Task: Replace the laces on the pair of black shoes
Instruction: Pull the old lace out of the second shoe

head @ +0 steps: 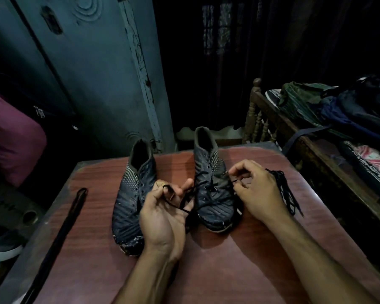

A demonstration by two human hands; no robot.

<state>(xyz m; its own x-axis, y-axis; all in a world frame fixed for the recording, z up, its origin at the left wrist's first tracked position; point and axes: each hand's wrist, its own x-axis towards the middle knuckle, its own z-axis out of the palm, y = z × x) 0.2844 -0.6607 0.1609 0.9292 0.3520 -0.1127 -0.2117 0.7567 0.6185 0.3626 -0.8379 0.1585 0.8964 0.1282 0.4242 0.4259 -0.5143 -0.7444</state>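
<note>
I take the shoe on the right (213, 189) as my landmark; it stands on the reddish wooden table (228, 270), toe toward me, with a black lace (206, 186) crossing its eyelets. The other shoe (132, 198) stands just beside it on its left and shows bare eyelets, no lace that I can see.

My left hand (162, 218) sits at the near-left corner of the landmark shoe, palm turned up, thumb and forefinger pinching one end of the lace, which runs from there across to the shoe's front. My right hand (257, 191) is on the shoe's right side, fingers curled, fingertips pinching the other lace end close against the upper eyelets. I cannot tell from this dim view whether the lace is going in or coming out.

To the right of the landmark shoe, behind my right hand, lies a loose bundle of black lace (283, 189). Well to the left, past the unlaced shoe, another long black lace (70, 218) lies stretched along the table's edge.

I judge the step in hand to be working the lace through this shoe's top eyelets. The next move calls for keeping both ends taut, finding the right hole by feel in this poor light, and feeding the tip cleanly without twisting.
</note>
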